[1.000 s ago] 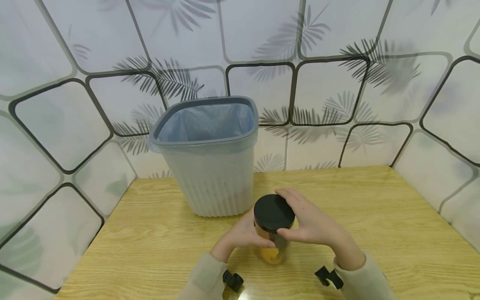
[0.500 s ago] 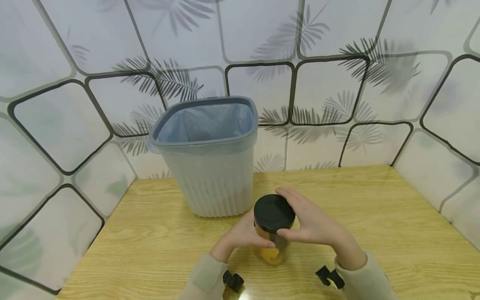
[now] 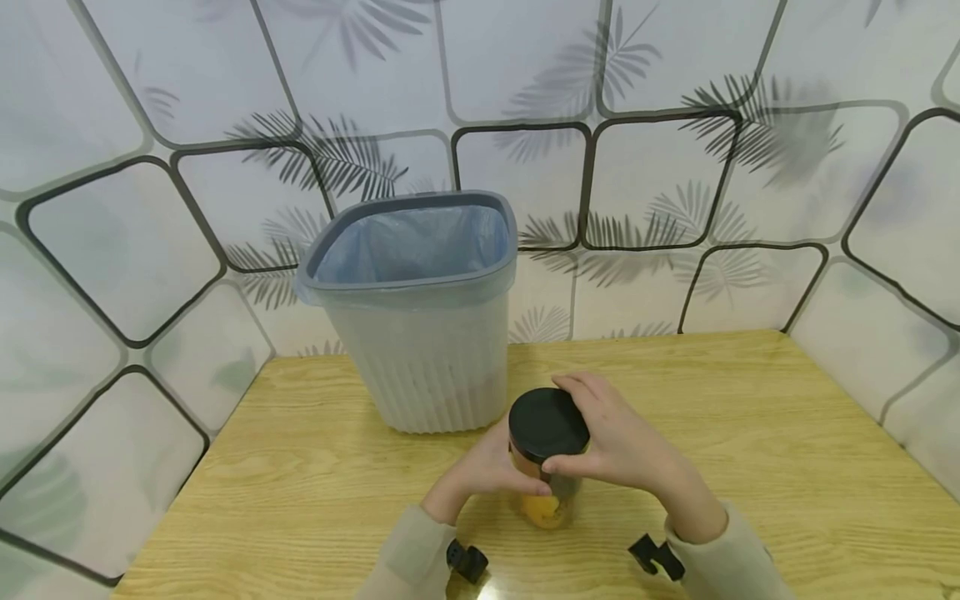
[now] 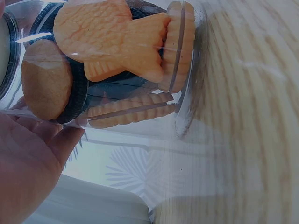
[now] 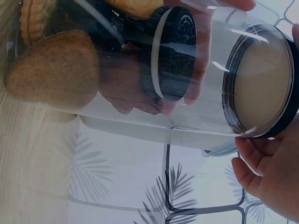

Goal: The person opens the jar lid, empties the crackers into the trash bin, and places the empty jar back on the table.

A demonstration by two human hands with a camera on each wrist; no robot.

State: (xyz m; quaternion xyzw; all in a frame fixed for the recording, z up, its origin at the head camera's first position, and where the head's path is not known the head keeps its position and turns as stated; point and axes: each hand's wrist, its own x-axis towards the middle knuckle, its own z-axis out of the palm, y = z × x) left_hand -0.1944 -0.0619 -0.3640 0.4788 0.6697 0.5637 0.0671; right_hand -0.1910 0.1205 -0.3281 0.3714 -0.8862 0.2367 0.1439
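A clear jar [image 3: 566, 504] with a black lid [image 3: 549, 423] stands upright on the wooden table [image 3: 720, 433]. My left hand [image 3: 483, 467] holds the jar's body from the left, thumb across the front. From the right, my right hand [image 3: 630, 442] grips the lid, its thumb on the near rim and its fingers round the far side. Through the jar wall, the left wrist view shows a fish-shaped cookie [image 4: 112, 42] and ridged sandwich cookies [image 4: 135, 109]. A black sandwich cookie [image 5: 175, 53] and a speckled brown cookie [image 5: 53, 70] show in the right wrist view.
A pale ribbed trash bin [image 3: 442, 358] with a grey rim and a bluish plastic liner [image 3: 412, 242] stands behind the jar, to its left. Patterned wall covering [image 3: 645, 183] encloses the table at the back and sides.
My right hand has turned slightly, its thumb sliding left along the near rim of the lid. The left hand and the jar stay in the same place.
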